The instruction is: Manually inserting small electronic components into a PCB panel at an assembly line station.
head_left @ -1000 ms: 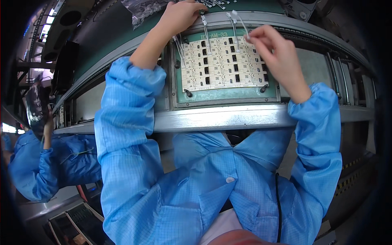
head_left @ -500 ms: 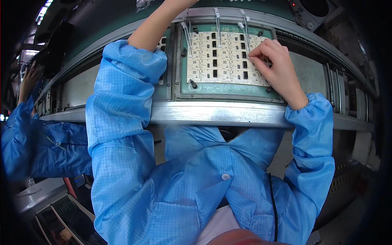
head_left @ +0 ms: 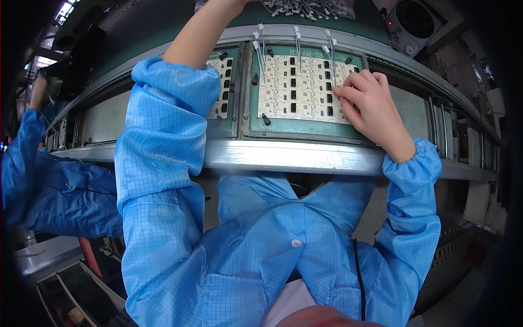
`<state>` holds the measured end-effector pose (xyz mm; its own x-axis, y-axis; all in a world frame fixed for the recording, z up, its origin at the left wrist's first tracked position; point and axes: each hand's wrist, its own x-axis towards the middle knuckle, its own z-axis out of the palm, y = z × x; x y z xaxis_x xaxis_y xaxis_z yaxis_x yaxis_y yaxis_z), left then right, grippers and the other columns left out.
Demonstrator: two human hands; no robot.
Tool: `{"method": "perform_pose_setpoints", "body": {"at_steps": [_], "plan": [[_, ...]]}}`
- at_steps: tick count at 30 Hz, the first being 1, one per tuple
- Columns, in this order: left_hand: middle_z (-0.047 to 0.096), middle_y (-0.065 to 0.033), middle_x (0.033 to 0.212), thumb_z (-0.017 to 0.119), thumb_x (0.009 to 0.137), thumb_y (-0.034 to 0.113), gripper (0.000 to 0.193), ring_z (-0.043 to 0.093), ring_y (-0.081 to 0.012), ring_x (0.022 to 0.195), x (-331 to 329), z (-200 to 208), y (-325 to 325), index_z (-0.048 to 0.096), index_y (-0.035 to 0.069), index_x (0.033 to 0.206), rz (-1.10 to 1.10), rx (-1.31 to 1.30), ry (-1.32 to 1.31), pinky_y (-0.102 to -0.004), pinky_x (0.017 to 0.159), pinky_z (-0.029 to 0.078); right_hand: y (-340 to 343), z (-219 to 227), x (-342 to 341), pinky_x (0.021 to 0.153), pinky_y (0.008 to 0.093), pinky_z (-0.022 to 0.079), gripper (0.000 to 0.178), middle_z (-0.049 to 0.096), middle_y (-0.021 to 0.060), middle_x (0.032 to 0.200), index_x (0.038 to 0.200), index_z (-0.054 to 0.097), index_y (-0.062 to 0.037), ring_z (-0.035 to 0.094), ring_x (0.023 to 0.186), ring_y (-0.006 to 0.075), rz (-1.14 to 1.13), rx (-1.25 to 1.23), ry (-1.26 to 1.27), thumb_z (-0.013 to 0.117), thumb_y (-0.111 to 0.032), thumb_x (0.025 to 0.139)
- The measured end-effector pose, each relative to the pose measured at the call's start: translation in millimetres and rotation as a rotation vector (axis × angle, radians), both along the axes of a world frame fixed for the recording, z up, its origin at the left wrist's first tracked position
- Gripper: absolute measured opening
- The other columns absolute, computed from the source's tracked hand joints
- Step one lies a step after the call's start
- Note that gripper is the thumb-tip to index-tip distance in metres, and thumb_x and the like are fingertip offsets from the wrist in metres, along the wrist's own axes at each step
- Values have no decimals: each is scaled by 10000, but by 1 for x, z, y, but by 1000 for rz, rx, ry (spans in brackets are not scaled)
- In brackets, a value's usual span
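A green fixture plate [head_left: 294, 129] carries a panel of white circuit boards [head_left: 283, 111] with rows of black components. Several thin wire leads [head_left: 298, 49] with white plugs stand up from its far part. My right hand [head_left: 376, 103] is over the panel's right side, fingers bent. Its fingertips touch the boards at the lower end of the rightmost leads [head_left: 332, 60]; what is between them is too small to make out. My left hand [head_left: 234, 4] reaches to the far edge, close to a pile of loose wire leads [head_left: 310, 7], its fingers out of view.
A metal rail [head_left: 283, 155] runs along the near side of the line. Left of the fixture sits a second fixture with boards [head_left: 222, 109], partly behind my left sleeve. A round black speaker-like unit [head_left: 415, 19] stands far right. Another person's blue sleeve [head_left: 65, 191] is at the left.
My view has shifted, so the fixture sits lower and farther right, and the pile of leads shows. My right hand stays at the rightmost leads, its thumb slightly farther from the fingertip.
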<state>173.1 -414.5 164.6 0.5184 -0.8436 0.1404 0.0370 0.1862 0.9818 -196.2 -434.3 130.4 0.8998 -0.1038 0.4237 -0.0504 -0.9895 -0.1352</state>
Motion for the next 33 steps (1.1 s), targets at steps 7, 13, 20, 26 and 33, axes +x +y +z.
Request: {"method": "perform_pose_setpoints", "body": {"at_steps": [7, 13, 20, 26, 33], "plan": [[722, -34, 920, 662, 974, 186, 211, 651, -96, 750, -13, -6, 19, 677, 37, 1122, -182, 126, 59, -231, 624, 485, -76, 6, 101, 831, 388, 566, 255, 664, 145, 1086, 1176, 683, -71, 681, 951, 331, -84, 194, -311, 654, -131, 930], [747, -101, 993, 709, 967, 149, 215, 695, -122, 878, -37, -3, 60, 679, -2, 1117, -172, 123, -246, -223, 719, 515, -116, -32, 179, 909, 458, 480, 228, 753, 75, 998, 1128, 719, -146, 705, 1000, 286, -305, 57, -106, 630, -158, 918], [743, -58, 945, 698, 922, 171, 126, 693, -256, 879, -78, 0, 155, 697, 77, 1006, 11, -77, -458, -419, 899, 451, -127, -19, 166, 777, 385, 561, 120, 743, 182, 880, 999, 673, -9, 737, 866, 327, -319, -1, -329, 651, -114, 947], [711, -21, 914, 735, 877, 145, 82, 660, -245, 898, -141, -46, 192, 689, 127, 942, 180, 68, -1281, -422, 882, 392, -126, 4, 151, 620, 356, 515, 152, 681, 121, 782, 967, 650, -10, 654, 666, 224, -337, 652, -679, 692, -153, 935], [657, 47, 934, 766, 809, 182, 54, 592, -232, 1010, -151, -59, 186, 729, 161, 842, 265, 207, -1406, -463, 916, 359, -114, 19, 119, 566, 237, 435, 102, 639, -10, 757, 944, 639, -29, 575, 656, 69, 9, 949, -633, 704, -106, 953]]}}
